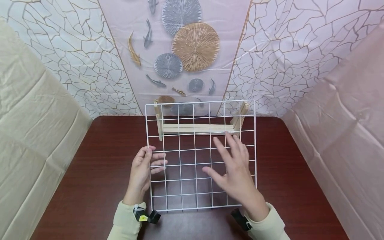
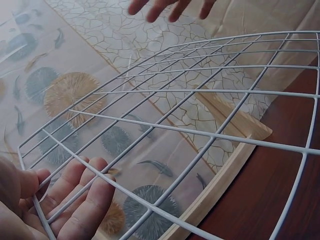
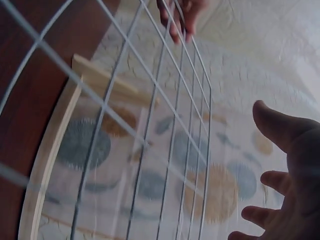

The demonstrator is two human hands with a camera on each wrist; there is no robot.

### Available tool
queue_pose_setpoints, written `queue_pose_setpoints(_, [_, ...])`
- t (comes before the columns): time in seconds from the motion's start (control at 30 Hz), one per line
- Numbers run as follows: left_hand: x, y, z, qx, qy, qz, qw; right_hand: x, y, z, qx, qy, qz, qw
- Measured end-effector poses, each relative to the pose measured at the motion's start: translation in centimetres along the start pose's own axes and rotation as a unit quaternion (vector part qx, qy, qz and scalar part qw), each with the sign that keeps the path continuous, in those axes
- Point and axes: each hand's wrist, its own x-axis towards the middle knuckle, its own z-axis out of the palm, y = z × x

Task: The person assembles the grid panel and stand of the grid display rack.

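The white wire grid (image 1: 196, 164) is positioned in front of the person, over the near-middle part of the dark red-brown desk (image 1: 288, 186); whether its lower edge touches the desk cannot be established. The left hand (image 1: 142, 168) holds the grid by its left border wire, pinched between thumb and index finger, the remaining fingers extended behind the wires. The right hand (image 1: 235, 166) is spread wide, thumb apart from the fingers, and holds nothing; in the right wrist view it is seen clear of the wires, near the right side of the grid. Beyond the grid, at the far edge of the desk, stands a pale wooden rack (image 1: 202, 128) comprising two side pieces joined by a crossbar, partly visible through the mesh. Behind it hangs a patterned backdrop (image 1: 195, 46) printed with round leaf shapes and fish. Both wrists carry a black device over light sleeves (image 1: 124, 221).
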Motion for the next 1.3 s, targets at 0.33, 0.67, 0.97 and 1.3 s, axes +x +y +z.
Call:
queue_pose_setpoints(0.33, [-0.1,0.0,0.5,-0.006,-0.003,-0.001,1.0000,0.4,-1.4,3.1,-0.041,-0.115,0.031,0.992])
queue_pose_setpoints(0.67, [-0.1,-0.2,0.8,-0.006,-0.005,-0.004,1.0000,0.4,-1.8,5.2,-0.066,-0.170,0.046,0.982])
queue_pose_setpoints(0.97, [-0.1,-0.3,0.8,0.001,-0.006,-0.007,1.0000,0.1,-1.8,6.0,-0.092,-0.185,0.062,0.976])
queue_pose_setpoints(1.3, [-0.1,-0.3,0.9,-0.002,-0.006,-0.007,1.0000,-0.2,-1.6,6.1,-0.098,-0.203,0.043,0.973])
